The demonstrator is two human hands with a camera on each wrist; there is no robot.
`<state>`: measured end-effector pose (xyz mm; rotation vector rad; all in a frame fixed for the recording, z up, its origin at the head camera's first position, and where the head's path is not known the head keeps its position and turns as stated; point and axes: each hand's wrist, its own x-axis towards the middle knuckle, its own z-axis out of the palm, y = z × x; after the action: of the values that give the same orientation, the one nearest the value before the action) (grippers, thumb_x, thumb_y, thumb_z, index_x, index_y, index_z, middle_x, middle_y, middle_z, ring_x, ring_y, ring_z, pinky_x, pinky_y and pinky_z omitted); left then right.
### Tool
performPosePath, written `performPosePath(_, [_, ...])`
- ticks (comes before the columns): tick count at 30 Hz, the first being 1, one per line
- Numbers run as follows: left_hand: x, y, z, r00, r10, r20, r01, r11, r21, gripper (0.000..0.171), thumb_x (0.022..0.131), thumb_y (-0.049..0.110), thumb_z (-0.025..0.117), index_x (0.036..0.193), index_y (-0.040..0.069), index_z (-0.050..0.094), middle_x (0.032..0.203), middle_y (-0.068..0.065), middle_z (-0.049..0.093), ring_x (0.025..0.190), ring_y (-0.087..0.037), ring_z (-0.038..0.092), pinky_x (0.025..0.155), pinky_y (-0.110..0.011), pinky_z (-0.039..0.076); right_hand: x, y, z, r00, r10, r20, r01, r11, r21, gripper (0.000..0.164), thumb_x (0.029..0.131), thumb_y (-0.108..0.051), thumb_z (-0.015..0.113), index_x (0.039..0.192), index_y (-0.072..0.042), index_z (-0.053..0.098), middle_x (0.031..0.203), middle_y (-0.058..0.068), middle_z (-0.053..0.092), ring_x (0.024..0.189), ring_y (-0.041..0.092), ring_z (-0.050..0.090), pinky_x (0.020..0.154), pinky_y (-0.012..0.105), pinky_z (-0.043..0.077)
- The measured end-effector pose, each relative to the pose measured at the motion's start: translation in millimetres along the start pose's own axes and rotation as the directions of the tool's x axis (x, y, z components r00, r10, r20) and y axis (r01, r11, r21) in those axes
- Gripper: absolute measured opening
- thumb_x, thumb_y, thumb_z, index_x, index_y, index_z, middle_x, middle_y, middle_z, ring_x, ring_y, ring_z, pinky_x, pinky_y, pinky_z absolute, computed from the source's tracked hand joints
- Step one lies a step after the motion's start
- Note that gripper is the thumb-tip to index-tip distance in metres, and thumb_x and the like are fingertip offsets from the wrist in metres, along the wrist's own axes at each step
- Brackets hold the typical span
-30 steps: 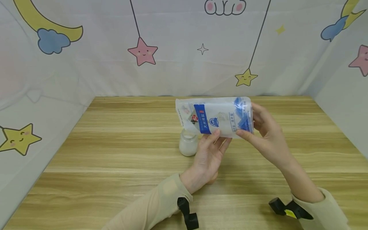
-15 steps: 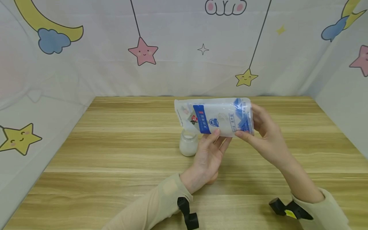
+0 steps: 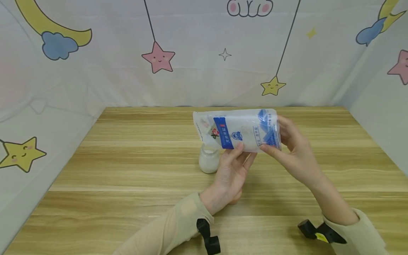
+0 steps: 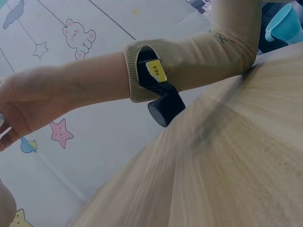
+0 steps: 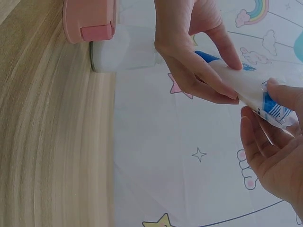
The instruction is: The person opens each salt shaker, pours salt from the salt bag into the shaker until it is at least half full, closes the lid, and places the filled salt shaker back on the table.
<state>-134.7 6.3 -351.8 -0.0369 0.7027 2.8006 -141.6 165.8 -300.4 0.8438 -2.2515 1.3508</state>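
Bag is up off the table, held sideways. Long axis runs left to right, pretty much level, with the printing turned on its side. The blue mountain end points right; the other end points left, by the mouth of the jar, can't tell if they touch. Left hand has it pinched mid-length, thumb on the front at the lower edge. Right hand grips the mountain end, thumb in front, fingers wrapped behind.
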Motion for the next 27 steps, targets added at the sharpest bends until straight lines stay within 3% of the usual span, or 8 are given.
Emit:
performPosePath(20, [-0.4,1.2,0.7,1.000,-0.010,-0.020,0.010,1.000,-0.003,0.036,0.096,0.013,0.054,0.131,0.017,0.047,0.123,0.000,0.062,0.109,-0.011,0.062,0.105,-0.031,0.048,0.1,-0.1,1.7,1.000,-0.008,-0.008,0.008,1.000,0.016,0.072,0.078,0.015,0.068,0.142,-0.006,0.041,0.125,-0.016,0.057,0.105,-0.001,0.062,0.084,0.012,0.051])
performPosePath(27, [-0.3,0.3,0.7,1.000,-0.002,0.007,0.003,1.000,-0.019,0.034,0.096,0.013,0.055,0.129,0.017,0.049,0.120,0.001,0.062,0.107,-0.011,0.061,0.105,-0.030,0.048,0.9,0.1,2.3,1.000,-0.007,-0.024,0.009,0.998,0.059,0.075,0.077,0.017,0.067,0.143,-0.005,0.038,0.126,-0.014,0.059,0.106,0.000,0.062,0.087,0.012,0.050])
